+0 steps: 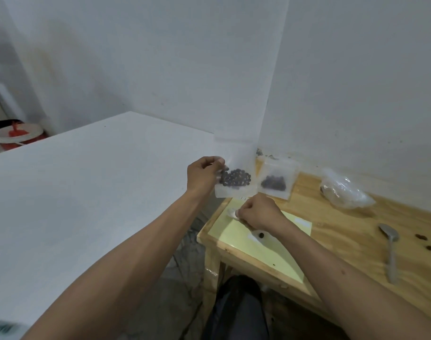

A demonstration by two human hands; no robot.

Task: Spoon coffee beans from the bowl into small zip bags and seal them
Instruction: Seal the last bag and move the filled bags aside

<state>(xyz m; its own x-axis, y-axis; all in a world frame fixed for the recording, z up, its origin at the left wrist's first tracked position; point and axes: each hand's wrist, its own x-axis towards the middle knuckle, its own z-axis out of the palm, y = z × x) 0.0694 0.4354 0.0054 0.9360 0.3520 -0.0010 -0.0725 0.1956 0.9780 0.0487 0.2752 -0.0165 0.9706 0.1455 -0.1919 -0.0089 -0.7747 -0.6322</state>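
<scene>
My left hand [204, 174] holds up a small clear zip bag [235, 179] with dark coffee beans in its lower half, above the wooden table's far left corner. A second bag with beans [276, 181] leans against the wall just to its right. My right hand [260, 212] rests fisted on the table, pinching a small clear piece, seemingly an empty zip bag [231, 213]. A metal spoon [391, 251] lies on the table to the right, away from both hands. No bowl is in view.
The wooden table [344, 229] carries a pale yellow sheet [263, 246], a crumpled clear plastic bag [342, 192] near the wall and a few loose beans [422, 238]. A large white surface [86, 192] stands to the left. A red and white bucket [15, 134] sits far left.
</scene>
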